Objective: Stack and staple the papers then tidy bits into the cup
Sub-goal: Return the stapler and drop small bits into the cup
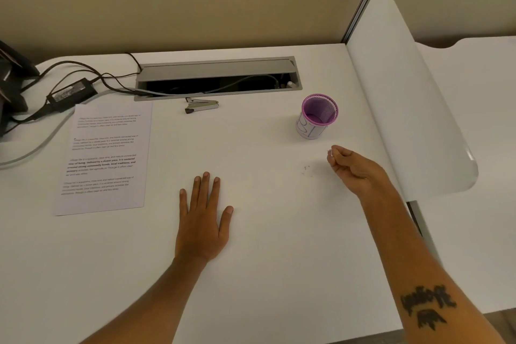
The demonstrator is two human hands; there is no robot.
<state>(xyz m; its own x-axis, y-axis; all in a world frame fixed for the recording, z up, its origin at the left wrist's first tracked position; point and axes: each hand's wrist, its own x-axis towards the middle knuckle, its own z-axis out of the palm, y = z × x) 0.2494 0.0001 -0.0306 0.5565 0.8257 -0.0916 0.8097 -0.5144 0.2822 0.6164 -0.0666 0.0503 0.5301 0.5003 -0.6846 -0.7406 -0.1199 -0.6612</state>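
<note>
Left hand (pixel 202 220), lower centre: I log it flat on the white bench (pixel 265 274), fingers spread, grasping nothing. Right hand (pixel 353 169), centre right: fingers pinched on a tiny bit (pixel 330 152), below the purple mesh cup (pixel 318 116), loose bits (pixel 307 169) just beside. Papers (pixel 103 159), left; stapler (pixel 201 105), upper centre.

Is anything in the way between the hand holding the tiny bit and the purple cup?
Nothing visible is. The right hand pinches a small bit just in front of the purple cup, with only bare desk between them. The cup's mouth is open. A few more bits lie on the desk beside the hand.
</note>
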